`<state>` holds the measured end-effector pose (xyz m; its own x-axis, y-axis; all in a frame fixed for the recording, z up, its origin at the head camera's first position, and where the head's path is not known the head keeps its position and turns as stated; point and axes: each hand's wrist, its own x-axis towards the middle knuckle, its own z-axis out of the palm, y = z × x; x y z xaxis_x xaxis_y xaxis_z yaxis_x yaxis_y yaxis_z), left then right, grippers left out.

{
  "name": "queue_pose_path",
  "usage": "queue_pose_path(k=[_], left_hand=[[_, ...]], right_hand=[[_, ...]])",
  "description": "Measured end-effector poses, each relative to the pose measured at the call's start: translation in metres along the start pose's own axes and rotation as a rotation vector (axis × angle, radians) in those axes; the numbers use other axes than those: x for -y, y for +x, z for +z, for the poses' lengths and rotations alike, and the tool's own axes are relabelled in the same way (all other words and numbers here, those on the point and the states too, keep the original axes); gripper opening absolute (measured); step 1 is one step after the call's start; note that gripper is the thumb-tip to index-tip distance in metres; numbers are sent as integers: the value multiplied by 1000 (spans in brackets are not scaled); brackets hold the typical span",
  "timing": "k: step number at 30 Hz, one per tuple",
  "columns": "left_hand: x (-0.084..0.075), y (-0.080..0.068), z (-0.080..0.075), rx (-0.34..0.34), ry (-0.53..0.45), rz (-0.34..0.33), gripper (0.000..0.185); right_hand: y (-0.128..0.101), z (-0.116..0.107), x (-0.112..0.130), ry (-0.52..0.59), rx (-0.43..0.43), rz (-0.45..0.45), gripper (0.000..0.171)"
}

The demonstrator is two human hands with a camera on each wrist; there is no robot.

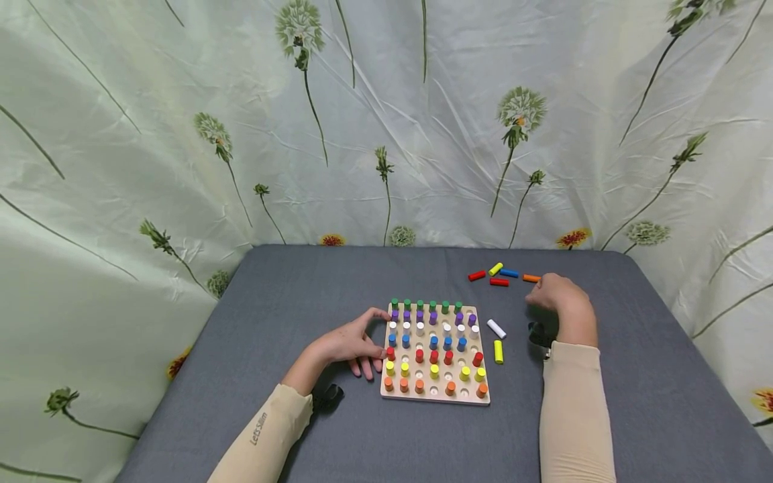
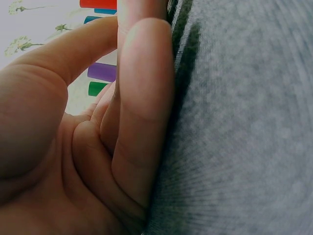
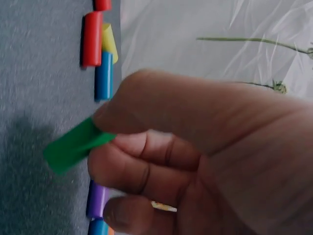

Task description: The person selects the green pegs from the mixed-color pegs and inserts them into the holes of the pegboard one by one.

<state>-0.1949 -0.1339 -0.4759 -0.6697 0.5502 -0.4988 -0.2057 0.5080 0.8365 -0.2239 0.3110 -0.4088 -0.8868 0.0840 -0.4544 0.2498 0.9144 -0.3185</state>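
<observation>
A light wooden pegboard [image 1: 426,394] stands on the grey cloth with rows of green, purple, white, blue, red, yellow and orange pegs, some holes bare. My left hand [image 1: 347,342] rests at its left edge, index finger by the purple row and thumb beside the red peg [image 1: 390,353]. In the left wrist view the other fingers [image 2: 144,93] lie along the cloth. To the right of the board, my right hand [image 1: 561,298] pinches a green peg [image 3: 71,149] between thumb and finger, tilted; the head view hides this peg behind the hand.
Loose red [image 1: 477,276], yellow [image 1: 496,269], blue [image 1: 509,273] and orange [image 1: 531,278] pegs lie near the table's back edge. A white peg [image 1: 496,329] and a yellow peg [image 1: 498,352] lie right of the board. A flowered curtain [image 1: 362,134] hangs behind.
</observation>
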Motion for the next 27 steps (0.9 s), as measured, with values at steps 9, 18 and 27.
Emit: queue_pose_path(k=[9, 18, 27], left_hand=[[0, 0, 0, -2, 3, 2, 70], [-1, 0, 0, -1, -3, -2, 71], [-1, 0, 0, -2, -6, -4, 71]], right_hand=[[8, 6, 13, 109, -94, -271, 28], [5, 9, 30, 245, -27, -397, 24], [7, 16, 43, 318, 77, -511, 26]])
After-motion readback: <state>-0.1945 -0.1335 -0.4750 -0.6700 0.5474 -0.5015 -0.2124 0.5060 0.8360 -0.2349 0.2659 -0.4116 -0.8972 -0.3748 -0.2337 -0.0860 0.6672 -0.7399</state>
